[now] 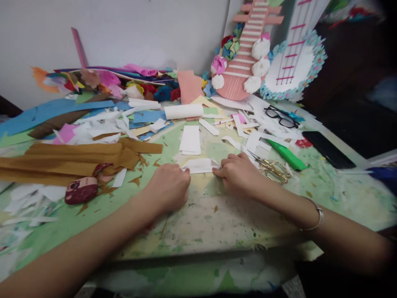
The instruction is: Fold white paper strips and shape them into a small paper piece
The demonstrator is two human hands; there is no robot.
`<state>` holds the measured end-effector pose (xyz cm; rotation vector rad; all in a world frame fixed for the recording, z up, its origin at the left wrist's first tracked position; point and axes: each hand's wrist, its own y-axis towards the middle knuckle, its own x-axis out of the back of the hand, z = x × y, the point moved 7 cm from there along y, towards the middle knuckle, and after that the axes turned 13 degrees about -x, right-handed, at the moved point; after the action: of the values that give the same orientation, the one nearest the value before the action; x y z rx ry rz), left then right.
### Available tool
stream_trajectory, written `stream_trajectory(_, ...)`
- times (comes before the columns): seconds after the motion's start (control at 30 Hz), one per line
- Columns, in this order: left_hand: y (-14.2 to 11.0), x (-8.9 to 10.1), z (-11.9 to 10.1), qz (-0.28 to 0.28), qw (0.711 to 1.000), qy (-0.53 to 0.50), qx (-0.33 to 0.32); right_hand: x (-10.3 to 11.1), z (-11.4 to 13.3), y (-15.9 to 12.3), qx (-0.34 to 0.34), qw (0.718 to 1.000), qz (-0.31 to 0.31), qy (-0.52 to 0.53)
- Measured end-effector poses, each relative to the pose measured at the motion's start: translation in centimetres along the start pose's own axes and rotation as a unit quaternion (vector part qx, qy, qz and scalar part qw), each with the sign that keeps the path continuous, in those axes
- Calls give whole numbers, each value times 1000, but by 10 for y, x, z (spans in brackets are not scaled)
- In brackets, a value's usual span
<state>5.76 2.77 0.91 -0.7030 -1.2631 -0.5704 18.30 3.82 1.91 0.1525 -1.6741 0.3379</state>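
- The bench is best used as firm backing.
- The left hand and right hand are closed on opposite ends of the folded paper; even tension is advised.
- The gold scissors are best kept clear of the right wrist.
- The paper's raised middle, between both hands, is best smoothed outward.

Black-framed glasses lie near a black phone on the green table
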Motion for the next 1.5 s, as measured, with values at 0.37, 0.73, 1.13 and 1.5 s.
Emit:
stream_trajectory(0.37, 5, 12, 19, 1, 999, -34, 8, 15, 0, 13, -58, 993, 105, 7)
stream_trajectory(0.73, -9, 4, 15, -92, 995, -25, -7, 34, -10, 17, -44, 995, 56, 67)
stream_trajectory(1.13, -10, 1, 26, -153, 980, -65, -107, 33, 58, 104, 42, 986, 123, 108)
stream_trajectory(1.5, -7, -6, 35, -193, 972, -78, -110, 25, 72, 107, 83, 973, 202, 75)
